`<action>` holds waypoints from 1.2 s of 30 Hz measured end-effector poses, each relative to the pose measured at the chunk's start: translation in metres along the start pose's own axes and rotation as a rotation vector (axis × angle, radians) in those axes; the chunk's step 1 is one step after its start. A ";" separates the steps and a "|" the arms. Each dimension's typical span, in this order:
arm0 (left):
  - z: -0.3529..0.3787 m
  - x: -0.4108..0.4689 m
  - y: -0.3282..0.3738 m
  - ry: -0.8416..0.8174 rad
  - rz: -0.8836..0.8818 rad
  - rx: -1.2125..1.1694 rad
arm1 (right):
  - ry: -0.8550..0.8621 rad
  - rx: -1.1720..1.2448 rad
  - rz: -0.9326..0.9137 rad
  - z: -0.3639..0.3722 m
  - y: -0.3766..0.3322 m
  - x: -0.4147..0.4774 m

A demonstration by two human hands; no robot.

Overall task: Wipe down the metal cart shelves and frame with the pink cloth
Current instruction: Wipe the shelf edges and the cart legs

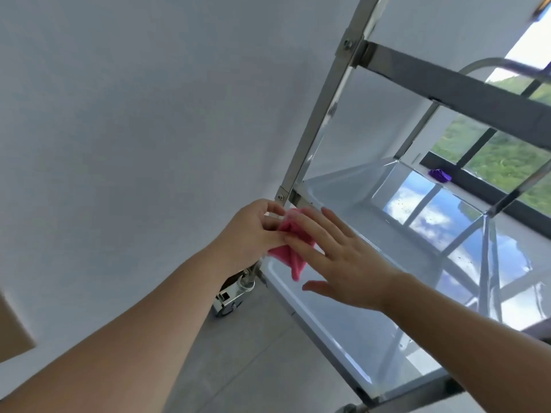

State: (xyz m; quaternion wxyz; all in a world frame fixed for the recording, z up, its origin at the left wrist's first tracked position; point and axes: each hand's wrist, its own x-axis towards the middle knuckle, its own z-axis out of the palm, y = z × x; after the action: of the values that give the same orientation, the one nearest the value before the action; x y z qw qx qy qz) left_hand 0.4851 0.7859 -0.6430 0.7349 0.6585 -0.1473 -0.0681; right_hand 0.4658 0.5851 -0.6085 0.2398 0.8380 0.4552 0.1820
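Wall: A plain pale wall [134, 114] fills the left half of the view, behind the cart.
Cart: A shiny metal cart [465, 93] stands at right, seen at a steep tilt. Its near-left post [320, 114] runs from the top edge down to the hands and is bolted at each level.
Floor: Grey tiles [253, 353] lie below the cart and the two bare forearms.
Shelf: A tray-like shelf [343, 329] with a raised rim spreads from the post toward the lower right. Its mirror-bright surface reflects blue sky, clouds and window bars.
Window: A dark-framed window [489, 135] shows green foliage beyond the cart's far side.
Left hand: The left hand [253, 231] reaches in from the lower left to the corner where post meets shelf. Its thumb and fingers are pinched on the upper part of the cloth.
Right hand: The right hand [343, 257] comes in from the lower right above the shelf's near rim. Its fingers are straight and spread, and their tips lie on the cloth just beside the left hand.
Cloth: The pink cloth [293, 248] is bunched between the two hands at the shelf's near-left corner, against the foot of the post. One end hangs down over the rim.
Caster: A metal caster [231, 296] sits on the floor under that corner, partly hidden by the left wrist.
Purple object: A small purple object [439, 175], too small to identify, rests on the window ledge past the shelf's far rim.
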 end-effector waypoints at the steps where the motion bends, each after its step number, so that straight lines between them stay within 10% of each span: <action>1: -0.003 0.000 -0.001 -0.006 -0.013 -0.043 | 0.008 -0.037 -0.039 0.002 0.002 -0.001; 9: -0.011 0.009 -0.023 -0.012 -0.059 -0.213 | 0.143 -0.111 -0.276 0.014 0.029 0.024; 18: -0.015 0.024 -0.056 0.207 0.002 0.665 | -0.187 -0.253 -0.126 0.029 0.060 0.057; 36: 0.007 0.097 -0.082 0.345 0.193 0.573 | -0.378 -0.164 0.152 0.032 0.041 0.035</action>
State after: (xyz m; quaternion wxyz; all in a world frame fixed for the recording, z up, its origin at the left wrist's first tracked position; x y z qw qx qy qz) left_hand 0.5825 0.7409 -0.7108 0.5373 0.8229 -0.0957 0.1578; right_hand 0.5284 0.5880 -0.6078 0.3736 0.8669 0.3212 0.0755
